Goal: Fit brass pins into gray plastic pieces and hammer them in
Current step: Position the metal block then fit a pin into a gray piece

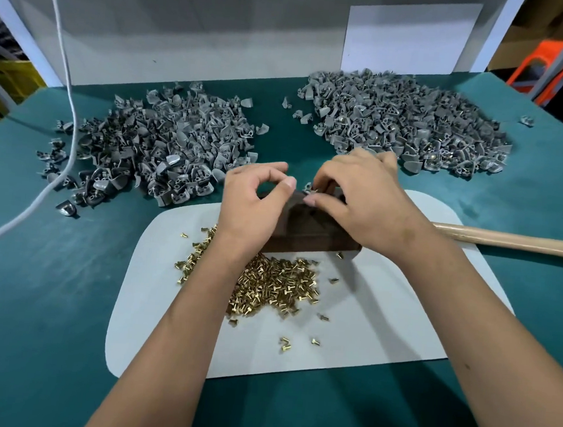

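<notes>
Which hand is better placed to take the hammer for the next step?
The right hand, probably. The hammer's wooden handle lies on the table just beside the right wrist, pointing right. The left hand is on the far side of the dark block.

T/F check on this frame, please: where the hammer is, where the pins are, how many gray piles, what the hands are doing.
1. The hammer handle is held in the right hand. False: it lies on the table, to the right of that hand.
2. The brass pins lie loose on the white mat. True.
3. Two piles of gray plastic pieces sit on the green table. True.
4. The left hand rests flat on the mat. False: it is raised at the dark block, fingers curled.
</notes>
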The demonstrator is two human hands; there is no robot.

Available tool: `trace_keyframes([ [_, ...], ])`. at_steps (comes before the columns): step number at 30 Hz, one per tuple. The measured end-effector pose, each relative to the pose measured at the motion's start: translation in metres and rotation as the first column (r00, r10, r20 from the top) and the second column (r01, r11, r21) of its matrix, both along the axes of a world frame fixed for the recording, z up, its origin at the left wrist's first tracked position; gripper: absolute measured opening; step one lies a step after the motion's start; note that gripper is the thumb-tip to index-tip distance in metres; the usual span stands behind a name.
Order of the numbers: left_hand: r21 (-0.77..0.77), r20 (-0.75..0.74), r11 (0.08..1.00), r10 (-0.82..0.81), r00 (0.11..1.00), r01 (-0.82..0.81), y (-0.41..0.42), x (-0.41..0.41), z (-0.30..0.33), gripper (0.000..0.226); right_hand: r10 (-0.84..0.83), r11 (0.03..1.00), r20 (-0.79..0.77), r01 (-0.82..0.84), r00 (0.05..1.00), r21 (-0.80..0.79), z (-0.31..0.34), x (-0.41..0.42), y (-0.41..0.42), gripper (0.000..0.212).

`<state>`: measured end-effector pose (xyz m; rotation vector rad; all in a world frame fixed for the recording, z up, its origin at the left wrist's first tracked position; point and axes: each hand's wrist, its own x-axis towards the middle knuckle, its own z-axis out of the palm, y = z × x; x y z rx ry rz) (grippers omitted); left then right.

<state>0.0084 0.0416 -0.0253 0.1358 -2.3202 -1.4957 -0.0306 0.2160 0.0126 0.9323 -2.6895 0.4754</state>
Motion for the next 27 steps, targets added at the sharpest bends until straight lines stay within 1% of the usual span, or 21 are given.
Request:
trace_keyframes([
  [1, -0.033, 0.003, 0.995, 0.091, 0.996, -0.091, -0.004, -0.002, 0.0, 0.012, -0.035, 0.999, 0.01, 0.035, 0.999, -0.011, -0.001, -0.005, 0.001, 0.026],
  [2, -0.103, -0.007, 0.976, 0.193, 0.981, -0.193, -0.01, -0.003, 0.0, 0.011, -0.069, 0.997, 0.028, 0.07, 0.997, -0.026, -0.002, -0.011, 0.002, 0.029],
  [4, -0.271, -0.047, 0.885, 0.38, 0.924, -0.378, -0.026, -0.002, 0.0, 0.007, -0.129, 0.989, 0.072, 0.134, 0.989, -0.068, -0.003, -0.023, 0.005, 0.032],
  [6, -0.355, -0.04, 0.799, 0.506, 0.862, -0.485, -0.046, 0.0, -0.001, 0.004, -0.203, 0.972, 0.113, 0.214, 0.973, -0.096, -0.003, -0.034, 0.006, 0.037],
  [8, -0.409, -0.021, 0.759, 0.548, 0.836, -0.507, -0.062, 0.004, -0.002, 0.014, -0.29, 0.946, 0.154, 0.307, 0.945, -0.104, -0.003, -0.044, 0.006, 0.039],
  [10, -0.448, -0.023, 0.751, 0.533, 0.846, -0.486, -0.068, 0.008, -0.005, 0.02, -0.358, 0.916, 0.194, 0.384, 0.913, -0.116, -0.001, -0.053, 0.006, 0.034],
  [12, -0.473, -0.014, 0.763, 0.494, 0.869, -0.441, -0.07, 0.008, -0.007, 0.021, -0.38, 0.904, 0.215, 0.41, 0.9, -0.121, 0.002, -0.06, 0.005, 0.031],
  [13, -0.487, 0.006, 0.768, 0.48, 0.877, -0.416, -0.07, 0.008, -0.008, 0.021, -0.363, 0.91, 0.214, 0.394, 0.907, -0.128, 0.003, -0.061, 0.004, 0.028],
  [15, -0.51, 0.053, 0.769, 0.474, 0.879, -0.385, -0.071, 0.005, -0.01, 0.022, -0.264, 0.945, 0.191, 0.293, 0.946, -0.143, 0.007, -0.058, -0.003, 0.02],
  [17, -0.509, 0.062, 0.772, 0.475, 0.878, -0.381, -0.073, 0.004, -0.011, 0.024, -0.093, 0.984, 0.185, 0.12, 0.978, -0.136, 0.013, -0.045, -0.017, 0.013],
  [19, -0.482, 0.044, 0.789, 0.457, 0.888, -0.382, -0.074, 0.006, -0.011, 0.027, 0.093, 0.993, 0.18, -0.078, 0.979, -0.089, 0.018, -0.025, -0.033, 0.008],
  [21, -0.464, 0.032, 0.796, 0.452, 0.891, -0.388, -0.077, 0.007, -0.009, 0.027, 0.261, 0.965, 0.158, -0.263, 0.952, -0.009, 0.02, -0.005, -0.052, 0.005],
  [23, -0.468, 0.036, 0.793, 0.459, 0.888, -0.391, -0.079, 0.008, -0.008, 0.024, 0.377, 0.914, 0.153, -0.394, 0.914, 0.099, 0.019, 0.013, -0.07, 0.005],
  [25, -0.449, 0.033, 0.801, 0.458, 0.888, -0.397, -0.08, 0.008, -0.008, 0.022, 0.426, 0.862, 0.193, -0.462, 0.884, 0.21, 0.015, 0.025, -0.085, 0.008],
  [27, -0.413, 0.022, 0.812, 0.462, 0.887, -0.413, -0.081, 0.009, -0.008, 0.019, 0.438, 0.823, 0.246, -0.495, 0.865, 0.278, 0.01, 0.031, -0.094, 0.013],
])
